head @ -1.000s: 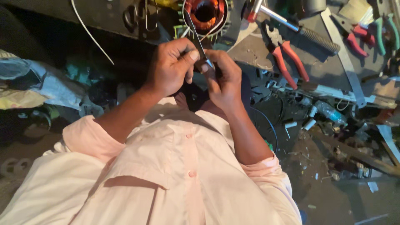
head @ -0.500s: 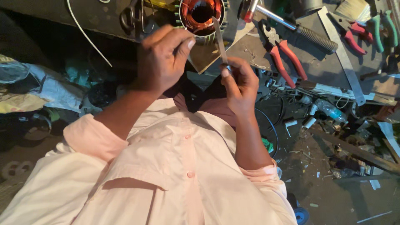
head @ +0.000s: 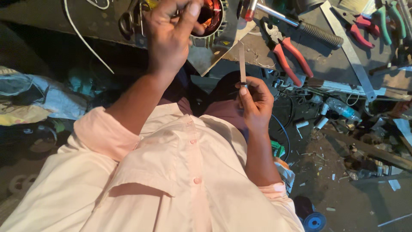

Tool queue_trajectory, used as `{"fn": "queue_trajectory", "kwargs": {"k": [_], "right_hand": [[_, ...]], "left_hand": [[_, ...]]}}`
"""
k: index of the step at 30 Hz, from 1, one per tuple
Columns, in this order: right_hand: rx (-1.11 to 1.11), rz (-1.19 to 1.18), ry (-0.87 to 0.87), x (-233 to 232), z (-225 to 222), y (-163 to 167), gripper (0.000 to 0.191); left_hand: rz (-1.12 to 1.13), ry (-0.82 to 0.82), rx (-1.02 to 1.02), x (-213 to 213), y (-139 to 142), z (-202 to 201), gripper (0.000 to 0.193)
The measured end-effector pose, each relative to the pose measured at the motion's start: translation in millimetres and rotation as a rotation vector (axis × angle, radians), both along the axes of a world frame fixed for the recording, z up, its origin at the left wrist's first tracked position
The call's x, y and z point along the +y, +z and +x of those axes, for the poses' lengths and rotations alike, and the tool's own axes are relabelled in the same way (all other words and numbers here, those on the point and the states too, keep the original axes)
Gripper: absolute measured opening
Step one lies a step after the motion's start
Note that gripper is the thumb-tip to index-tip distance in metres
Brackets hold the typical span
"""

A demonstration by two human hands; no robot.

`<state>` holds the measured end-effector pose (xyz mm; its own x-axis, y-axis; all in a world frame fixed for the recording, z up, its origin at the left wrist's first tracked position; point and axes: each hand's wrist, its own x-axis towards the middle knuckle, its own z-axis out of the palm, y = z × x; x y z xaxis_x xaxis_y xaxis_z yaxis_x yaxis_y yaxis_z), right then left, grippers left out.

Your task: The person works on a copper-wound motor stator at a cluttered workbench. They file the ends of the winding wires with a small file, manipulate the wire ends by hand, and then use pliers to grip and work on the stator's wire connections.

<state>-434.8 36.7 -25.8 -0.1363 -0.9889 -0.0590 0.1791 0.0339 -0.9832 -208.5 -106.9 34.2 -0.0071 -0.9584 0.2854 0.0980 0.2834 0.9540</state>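
Copper-wound motor stator [head: 209, 19] – round, finned metal shell, reddish windings inside; stands at the near edge of the surface [head: 274, 60], top centre of view, partly hidden behind the raised hand.

Left hand [head: 171, 32] – lifted in front of the stator, fingers curled together with the thumb up; whether it pinches anything I cannot tell.

Thin pale strip [head: 242, 60] – narrow, flat, held upright below the near edge of the surface, over the person's lap. Looks like insulating paper or thin sheet: judged very light, springy rather than stiff, likely to crease or buckle if squeezed mid-length. Best taken at one end, flat faces between thumb and fingertip, as it is held now.

Right hand [head: 256, 103] – closed on the lower end of the strip, thumb and forefinger pinching it, the other fingers folded.

Red-handled pliers [head: 288, 50] – lying on the surface just right of the strip's top, jaws pointing to the far edge.

Ribbed-grip tool [head: 296, 23] – long metal shaft with a dark grip, lying slantwise beyond the pliers.

Flat metal bar [head: 347, 47] – lying slantwise toward the right edge.

Green- and red-handled cutters [head: 377, 21] – far right corner, well apart from both hands.

Floor [head: 334, 189] – littered with scraps and small parts below the surface.
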Motion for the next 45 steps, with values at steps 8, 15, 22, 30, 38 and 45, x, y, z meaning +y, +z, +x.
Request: {"fn": "queue_trajectory", "kwargs": {"k": [8, 15, 22, 30, 38, 45], "right_hand": [[-0.042, -0.034, 0.018, 1, 2, -2, 0.018], [0.037, -0.013, 0.006, 5, -8, -7, 0.018], [-0.011, -0.029, -0.019, -1, -14, -9, 0.019], [0.044, -0.043, -0.024, -10, -5, 2, 0.021], [0.251, -0.112, -0.017, -19, 4, 19, 0.026], [0.761, -0.363, 0.098, -65, 26, 37, 0.025]], "left_hand": [[0.308, -0.369, 0.438, -8, 9, -10, 0.025], [-0.637, -0.412, -1.184, 19, 35, 7, 0.017], [-0.395, -0.093, -0.525, 54, 39, 8, 0.024], [1.103, -0.394, 0.673, 43, -1, -23, 0.038], [0.709, -0.306, 0.459, 50, -20, -13, 0.022], [0.614, -0.219, 0.260, 56, -44, 0, 0.025]]}}
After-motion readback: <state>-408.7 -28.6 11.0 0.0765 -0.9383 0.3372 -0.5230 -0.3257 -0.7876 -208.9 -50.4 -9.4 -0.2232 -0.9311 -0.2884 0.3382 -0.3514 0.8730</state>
